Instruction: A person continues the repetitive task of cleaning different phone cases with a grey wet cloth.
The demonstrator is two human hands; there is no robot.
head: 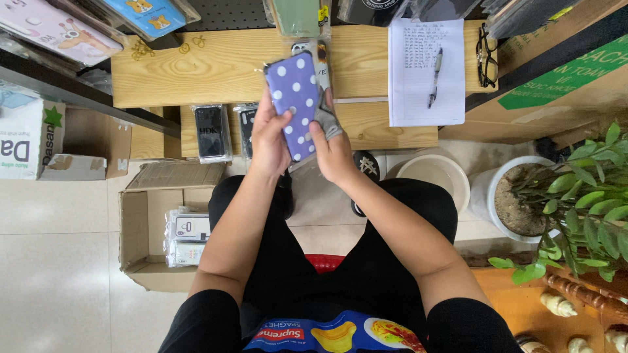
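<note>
Phone case: a purple phone case (294, 104) with white dots, held up over the front edge of the wooden table (222, 65), just nearer the person than the table's middle.
Long axis: runs away from the person, its top tilted slightly to the left; the far end reaches over the table, the near end sits between the hands.
Left hand: the left hand (270, 140) wraps the case's left edge, fingers closed along it.
Right hand: the right hand (333, 153) grips the lower right corner, thumb on the dotted face; a grey piece shows just beside that hand, too unclear to name.
Nearer hand: both touch it; the left covers more of its length.
Around the table: a notepad (425, 72) with a pen (435, 77) to the right, glasses (485, 55) beyond; packaged cases (210, 131) hang off the front left; a cardboard box (157, 229) stands on the floor below.
</note>
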